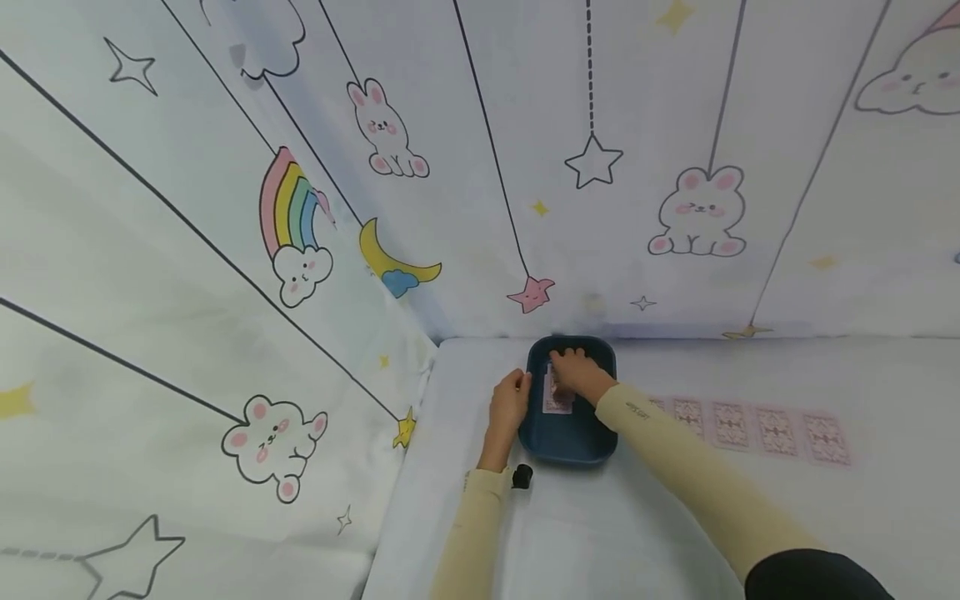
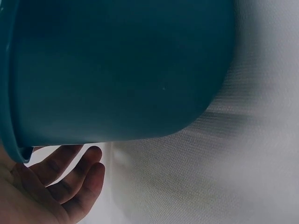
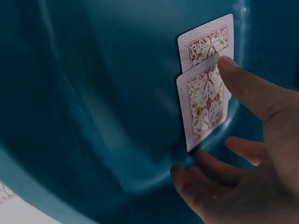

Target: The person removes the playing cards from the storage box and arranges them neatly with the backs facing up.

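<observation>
A dark blue plastic tub (image 1: 567, 450) stands near the back wall. Two playing cards overlap on its floor, patterned backs up: the front card (image 3: 205, 105) partly covers the rear card (image 3: 210, 39). My right hand (image 1: 581, 375) reaches into the tub. In the right wrist view its thumb rests at the front card's edge, while the other fingers (image 3: 210, 170) spread loosely beside the card's end. My left hand (image 1: 510, 408) holds the tub's left rim. Its fingers (image 2: 88, 186) curl beneath the rim outside the wall; its thumb is hidden in the left wrist view.
A row of several face-down cards (image 1: 731, 425) lies on the white tabletop (image 1: 645, 517) to the right of the tub, partly hidden by the right sleeve. A small black object (image 1: 522, 477) is beside the left sleeve. Printed cloth walls (image 1: 465, 192) rise behind and at left.
</observation>
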The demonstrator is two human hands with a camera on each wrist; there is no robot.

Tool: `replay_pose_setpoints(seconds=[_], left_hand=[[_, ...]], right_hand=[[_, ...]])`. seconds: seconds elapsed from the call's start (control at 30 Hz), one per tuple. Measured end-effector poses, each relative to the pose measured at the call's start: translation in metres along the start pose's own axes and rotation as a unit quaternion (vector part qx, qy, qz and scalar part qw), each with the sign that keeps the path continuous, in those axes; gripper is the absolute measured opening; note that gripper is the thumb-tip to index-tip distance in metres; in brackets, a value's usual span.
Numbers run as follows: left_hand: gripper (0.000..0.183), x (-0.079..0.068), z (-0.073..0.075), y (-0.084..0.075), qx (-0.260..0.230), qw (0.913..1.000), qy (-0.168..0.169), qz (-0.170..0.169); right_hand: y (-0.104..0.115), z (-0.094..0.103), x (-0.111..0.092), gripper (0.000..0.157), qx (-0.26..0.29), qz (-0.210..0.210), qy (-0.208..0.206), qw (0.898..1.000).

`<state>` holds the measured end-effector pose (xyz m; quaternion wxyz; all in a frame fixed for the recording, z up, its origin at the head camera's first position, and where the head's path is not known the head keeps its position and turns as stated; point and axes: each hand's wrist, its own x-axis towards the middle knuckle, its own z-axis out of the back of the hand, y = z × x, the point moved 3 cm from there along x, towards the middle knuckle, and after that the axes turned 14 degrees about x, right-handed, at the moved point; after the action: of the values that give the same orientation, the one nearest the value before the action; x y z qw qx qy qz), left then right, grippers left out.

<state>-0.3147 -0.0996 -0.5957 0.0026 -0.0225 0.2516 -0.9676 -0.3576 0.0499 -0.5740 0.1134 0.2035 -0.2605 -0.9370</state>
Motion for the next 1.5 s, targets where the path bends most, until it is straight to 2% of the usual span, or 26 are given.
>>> replay_pose_setpoints(seconds=[0.17,0.4,0.53,0.6,0.8,0.93,1.0,1.23,1.5], left_hand=[[0.032,-0.002,-0.005,-0.003,0.001,1.0000,0.001,-0.002],[0.031,-0.002,-0.009,-0.008,-0.001,1.0000,0.003,-0.003],[0.031,-0.001,-0.009,-0.011,0.003,1.0000,0.006,-0.002],[0.031,0.000,-0.007,-0.012,0.005,1.0000,0.006,-0.001],[0.032,0.000,-0.006,-0.011,0.006,1.0000,0.005,0.003],[0.032,-0.001,-0.005,-0.010,0.004,1.0000,-0.001,-0.001],[0.032,-0.002,-0.004,-0.009,0.001,1.0000,-0.005,-0.003],[0.033,-0.001,-0.002,-0.006,-0.007,0.9999,-0.010,-0.001],[0.029,0.002,-0.005,0.001,0.002,0.9999,-0.004,0.015]], right_hand=[[-0.009,-0.006,0.003,0.084,-0.043,0.004,-0.001,0.999],[-0.023,-0.004,0.005,0.093,-0.046,0.001,0.000,0.999],[-0.025,0.002,0.005,0.091,-0.040,0.007,-0.017,0.999],[-0.026,0.004,0.005,0.088,-0.024,0.009,-0.023,0.999],[-0.028,0.008,0.001,0.072,0.089,0.008,-0.017,0.996],[-0.026,0.012,-0.004,0.051,0.157,0.027,-0.019,0.987],[-0.024,0.014,-0.008,0.046,0.186,0.041,-0.022,0.981],[-0.018,0.019,-0.021,0.051,0.244,0.094,-0.038,0.964],[-0.019,0.021,-0.042,0.049,0.333,0.160,-0.039,0.928]])
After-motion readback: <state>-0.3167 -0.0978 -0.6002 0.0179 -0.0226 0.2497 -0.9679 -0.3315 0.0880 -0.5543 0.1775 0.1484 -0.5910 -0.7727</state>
